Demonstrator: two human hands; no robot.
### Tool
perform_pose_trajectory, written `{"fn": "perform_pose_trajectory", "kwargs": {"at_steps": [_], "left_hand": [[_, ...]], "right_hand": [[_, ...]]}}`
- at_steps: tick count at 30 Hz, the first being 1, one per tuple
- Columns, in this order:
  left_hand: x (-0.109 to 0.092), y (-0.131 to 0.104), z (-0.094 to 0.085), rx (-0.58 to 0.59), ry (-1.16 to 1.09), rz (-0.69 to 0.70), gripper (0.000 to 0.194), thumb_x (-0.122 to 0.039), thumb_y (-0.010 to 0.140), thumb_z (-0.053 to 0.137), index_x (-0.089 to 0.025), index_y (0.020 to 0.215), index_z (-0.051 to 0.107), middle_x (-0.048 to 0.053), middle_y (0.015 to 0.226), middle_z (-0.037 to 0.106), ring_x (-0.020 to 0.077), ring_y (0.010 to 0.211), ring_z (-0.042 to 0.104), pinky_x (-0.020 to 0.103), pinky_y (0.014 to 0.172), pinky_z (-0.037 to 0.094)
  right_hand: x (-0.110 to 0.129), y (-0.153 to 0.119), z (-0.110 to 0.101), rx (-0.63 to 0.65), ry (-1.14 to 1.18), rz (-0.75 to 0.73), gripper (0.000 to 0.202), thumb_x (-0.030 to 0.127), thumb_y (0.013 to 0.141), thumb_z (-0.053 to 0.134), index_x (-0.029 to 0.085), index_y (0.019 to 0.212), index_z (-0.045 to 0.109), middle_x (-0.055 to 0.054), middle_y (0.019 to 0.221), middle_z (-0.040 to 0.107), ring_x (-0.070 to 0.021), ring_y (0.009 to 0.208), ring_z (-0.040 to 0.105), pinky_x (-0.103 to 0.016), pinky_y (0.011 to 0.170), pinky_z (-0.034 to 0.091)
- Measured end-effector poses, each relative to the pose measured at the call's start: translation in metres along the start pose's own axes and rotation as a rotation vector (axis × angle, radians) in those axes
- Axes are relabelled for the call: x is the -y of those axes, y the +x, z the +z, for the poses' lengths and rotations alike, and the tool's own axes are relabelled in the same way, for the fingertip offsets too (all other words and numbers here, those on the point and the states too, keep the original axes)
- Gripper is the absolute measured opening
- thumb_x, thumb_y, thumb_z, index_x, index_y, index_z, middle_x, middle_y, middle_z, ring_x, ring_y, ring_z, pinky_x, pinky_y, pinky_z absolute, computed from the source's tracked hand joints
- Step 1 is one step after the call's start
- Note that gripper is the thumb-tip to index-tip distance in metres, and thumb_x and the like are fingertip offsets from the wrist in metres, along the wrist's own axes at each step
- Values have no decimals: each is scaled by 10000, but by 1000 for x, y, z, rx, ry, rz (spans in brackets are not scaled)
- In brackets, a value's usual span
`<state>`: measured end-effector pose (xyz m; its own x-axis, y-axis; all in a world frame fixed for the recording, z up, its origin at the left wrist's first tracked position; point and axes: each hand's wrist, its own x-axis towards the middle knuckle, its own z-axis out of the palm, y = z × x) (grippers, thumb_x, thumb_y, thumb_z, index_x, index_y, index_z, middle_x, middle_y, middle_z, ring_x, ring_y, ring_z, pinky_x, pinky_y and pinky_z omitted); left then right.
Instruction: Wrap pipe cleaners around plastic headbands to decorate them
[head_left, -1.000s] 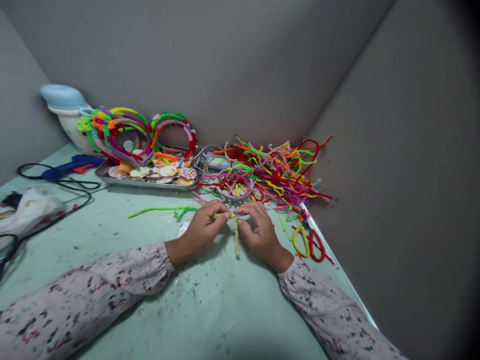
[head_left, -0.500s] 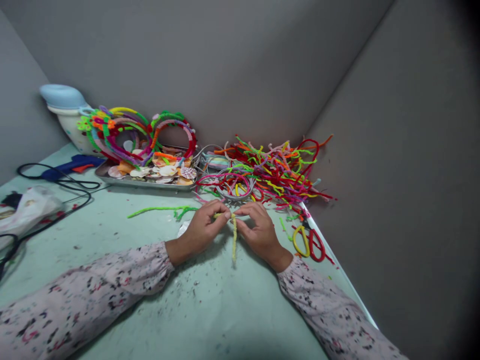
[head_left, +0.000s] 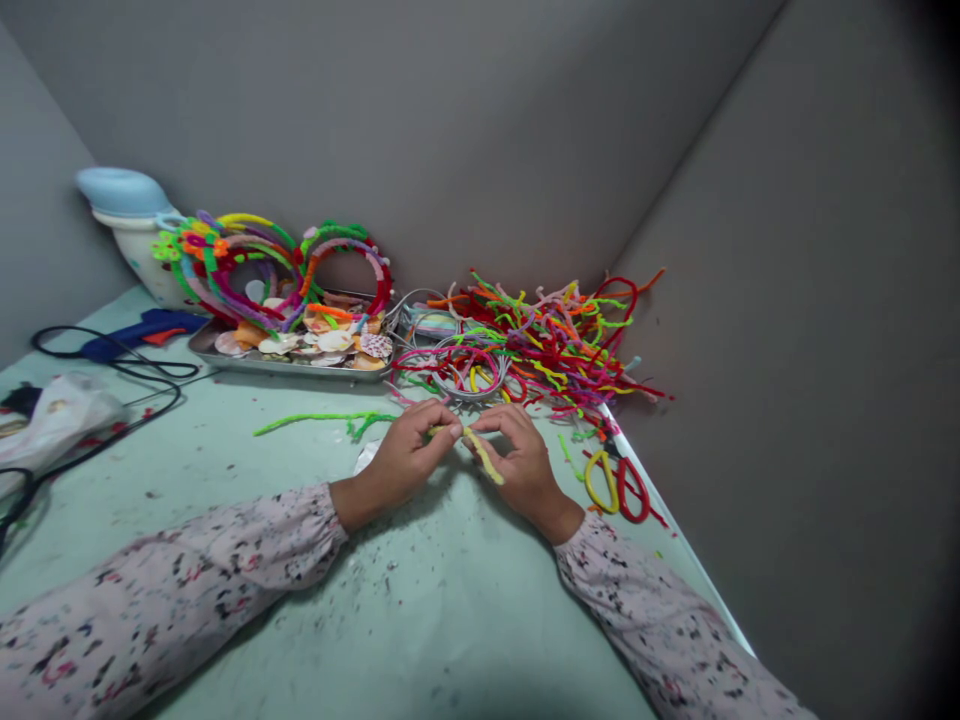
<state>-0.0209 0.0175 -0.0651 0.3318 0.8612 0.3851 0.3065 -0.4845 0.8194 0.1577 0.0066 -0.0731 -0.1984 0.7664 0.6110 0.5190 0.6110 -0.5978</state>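
Note:
My left hand and my right hand meet fingertip to fingertip over the pale green table. Between them they pinch a fuzzy yellow pipe cleaner. Its loose tail slants down and right across my right hand's fingers. Behind my hands lies a tangled pile of coloured pipe cleaners and some thin wire hoops. A green pipe cleaner lies flat on the table, left of my left hand.
A metal tray of shells and wrapped headbands stands at the back left, with a blue-lidded white pot. A blue glue gun, black cords and a plastic bag lie left. Yellow and red loops sit by the right wall.
The yellow pipe cleaner's tail, which hung straight down between my hands, has swung up and to the right over my right fingers. Both hands stay in place.

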Motion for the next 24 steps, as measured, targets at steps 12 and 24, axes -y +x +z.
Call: {"fn": "perform_pose_trajectory", "kwargs": {"at_steps": [12, 24], "left_hand": [[0, 0, 1, 5, 2, 0, 183, -269, 886, 495, -168, 752, 567, 4, 742, 538, 154, 745, 508, 286, 700, 401], [1, 0, 1, 11, 18, 7, 192, -275, 891, 480, -173, 754, 569, 11, 744, 546, 161, 756, 515, 290, 701, 409]], "right_hand": [[0, -1, 2, 14, 103, 77, 105, 303, 826, 654, 224, 788, 595, -20, 837, 600, -191, 873, 556, -366, 824, 441], [2, 1, 0, 49, 67, 107, 111, 278, 808, 653, 224, 772, 563, -12, 814, 575, -198, 858, 532, -366, 819, 432]]}}
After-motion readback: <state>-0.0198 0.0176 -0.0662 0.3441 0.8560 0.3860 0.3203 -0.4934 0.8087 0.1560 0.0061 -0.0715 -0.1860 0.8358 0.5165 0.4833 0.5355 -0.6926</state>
